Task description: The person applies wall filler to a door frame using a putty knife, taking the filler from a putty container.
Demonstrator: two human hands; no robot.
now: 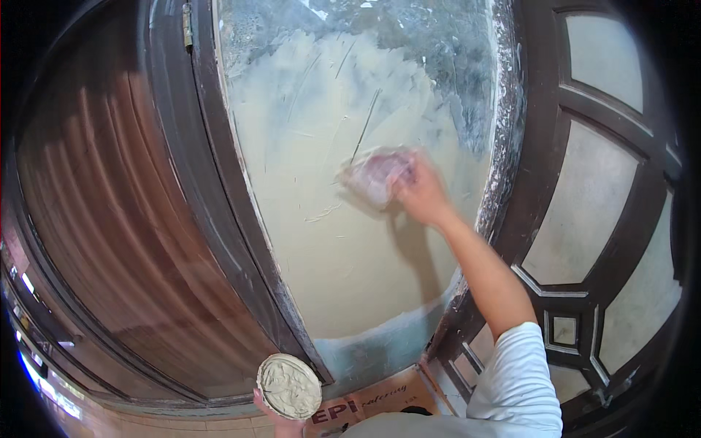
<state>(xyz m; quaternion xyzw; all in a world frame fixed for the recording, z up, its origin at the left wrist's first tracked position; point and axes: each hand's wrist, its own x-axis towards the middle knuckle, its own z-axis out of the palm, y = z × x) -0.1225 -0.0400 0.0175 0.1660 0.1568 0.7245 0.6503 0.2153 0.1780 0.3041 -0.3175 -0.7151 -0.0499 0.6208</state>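
Note:
In my right hand is a flat, pinkish putty spreader, blurred by motion, against the middle of the wall panel. Wet beige putty covers much of that panel, with ridges and a dark diagonal streak near the spreader. Low in front of me, my left hand grips a round tub from its lower left side. Creamy putty fills the tub, its surface rough. Most of the left hand's fingers are hidden behind the tub.
A dark wooden door frame with a hinge runs along the left, beside a brown curtain behind a pane. To the right stands a dark panelled door. Flattened cardboard lies on the floor below the wall.

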